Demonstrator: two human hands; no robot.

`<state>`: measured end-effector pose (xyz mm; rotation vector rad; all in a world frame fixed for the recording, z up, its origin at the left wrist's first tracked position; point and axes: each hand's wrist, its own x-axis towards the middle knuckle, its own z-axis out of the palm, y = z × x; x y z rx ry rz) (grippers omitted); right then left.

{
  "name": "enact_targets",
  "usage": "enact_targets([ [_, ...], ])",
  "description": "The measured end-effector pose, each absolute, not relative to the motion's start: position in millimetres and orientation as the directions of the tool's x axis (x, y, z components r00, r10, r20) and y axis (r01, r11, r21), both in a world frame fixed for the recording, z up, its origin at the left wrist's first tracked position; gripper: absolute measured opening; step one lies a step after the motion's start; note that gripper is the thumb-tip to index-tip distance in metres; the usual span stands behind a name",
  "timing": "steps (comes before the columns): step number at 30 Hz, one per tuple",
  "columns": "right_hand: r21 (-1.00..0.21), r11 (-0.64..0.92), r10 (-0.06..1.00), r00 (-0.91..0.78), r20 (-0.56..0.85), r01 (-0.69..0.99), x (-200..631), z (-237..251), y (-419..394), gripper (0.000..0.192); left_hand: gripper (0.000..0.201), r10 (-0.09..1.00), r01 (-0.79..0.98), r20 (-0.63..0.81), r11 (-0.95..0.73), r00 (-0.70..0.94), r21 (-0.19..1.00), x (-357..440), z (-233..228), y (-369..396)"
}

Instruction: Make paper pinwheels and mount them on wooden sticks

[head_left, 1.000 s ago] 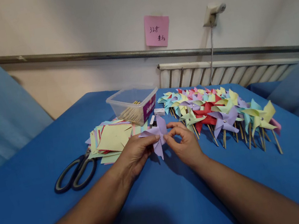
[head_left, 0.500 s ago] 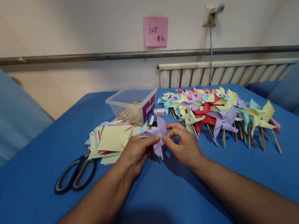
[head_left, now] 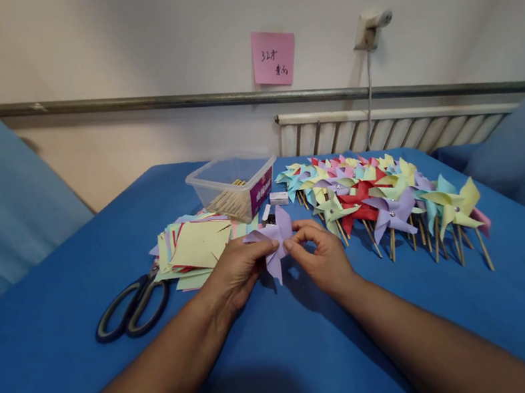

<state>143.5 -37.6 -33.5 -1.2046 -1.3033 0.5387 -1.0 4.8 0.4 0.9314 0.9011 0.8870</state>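
Note:
A purple paper pinwheel point(head_left: 275, 266) with folded blades is held up over the blue table cover, no stick visible on it. My left hand point(head_left: 235, 268) is closed on its left side, thumb in front near the centre. From the right, my right hand point(head_left: 323, 257) pinches at the middle of the pinwheel with thumb and index finger. Whether a small pin sits between those fingertips cannot be made out. Just behind the pinwheel is a small opened box point(head_left: 270, 218) with dark contents, partly hidden by a blade.
Left of my hands lie a stack of coloured paper squares point(head_left: 202, 242) and large scissors point(head_left: 132, 306). Behind stands a clear plastic box point(head_left: 240, 187) of thin sticks, beside a small white box point(head_left: 279, 198). Many finished pinwheels point(head_left: 392, 214) crowd the right side. A radiator point(head_left: 333, 136) runs along the wall.
The pinwheel has turned slightly in my fingers, its lower blade shifting a little left and down. Both hands stay in nearly the same place.

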Motion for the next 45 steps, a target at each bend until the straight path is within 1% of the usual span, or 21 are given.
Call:
enact_targets([
  [3,-0.96,0.281,0.909,0.315,0.272,0.017,146.2,-36.0,-34.5,0.016,0.018,0.89,-0.203,-0.275,0.364,0.362,0.909,-2.7,3.7,5.5],
  [5,-0.961,0.22,0.932,0.326,0.157,-0.166,148.7,-36.1,-32.7,0.022,0.017,0.886,-0.19,-0.287,0.373,0.365,0.908,-3.8,4.8,6.2],
  [7,-0.941,0.182,0.951,0.295,0.094,-0.286,150.4,-34.4,-32.1,0.026,0.018,0.881,-0.173,-0.287,0.371,0.375,0.912,-4.5,4.5,6.5],
  [10,-0.917,0.128,0.983,0.171,0.067,-0.378,150.2,-29.0,-33.5,0.032,0.019,0.864,-0.151,-0.264,0.357,0.43,0.922,-4.5,3.0,5.7],
  [12,-0.917,0.09,0.995,0.084,0.062,-0.389,149.0,-25.2,-35.1,0.036,0.016,0.849,-0.124,-0.25,0.342,0.466,0.931,-4.3,2.5,4.6],
  [14,-0.926,0.078,0.997,0.047,0.065,-0.369,148.3,-22.7,-36.1,0.038,0.012,0.842,-0.069,-0.252,0.322,0.477,0.944,-4.6,2.1,3.7],
  [18,-0.955,0.076,0.996,0.059,0.062,-0.287,148.0,-23.8,-34.9,0.036,0.009,0.859,0.05,-0.252,0.257,0.445,0.965,-6.6,-1.0,4.8],
  [21,-0.956,0.082,0.995,0.074,0.064,-0.281,145.8,-27.1,-32.7,0.032,0.008,0.865,0.097,-0.257,0.239,0.431,0.966,-7.0,-3.9,6.6],
  [23,-0.943,0.095,0.991,0.12,0.059,-0.319,143.6,-28.9,-31.4,0.031,0.01,0.865,0.067,-0.275,0.273,0.42,0.96,-5.7,-4.2,6.7],
  [27,-0.903,0.117,0.971,0.24,0.016,-0.413,141.4,-31.0,-29.5,0.035,0.015,0.849,-0.078,-0.28,0.349,0.448,0.934,-1.7,-0.6,4.5],
  [31,-0.895,0.163,0.944,0.329,0.019,-0.416,140.9,-33.6,-28.7,0.038,0.02,0.849,-0.111,-0.288,0.371,0.442,0.922,0.8,0.9,2.1],
  [36,-0.893,0.212,0.934,0.35,0.066,-0.397,134.9,-36.6,-29.4,0.034,0.025,0.873,-0.138,-0.253,0.336,0.418,0.932,2.9,-2.4,0.2],
  [41,-0.907,0.215,0.936,0.341,0.086,-0.362,128.3,-36.1,-31.8,0.03,0.02,0.904,-0.1,-0.218,0.272,0.369,0.957,5.1,-2.9,-0.9],
  [45,-0.905,0.212,0.939,0.332,0.085,-0.368,125.9,-33.4,-34.3,0.031,0.018,0.919,-0.055,-0.182,0.214,0.349,0.975,5.9,-1.9,-1.0],
])
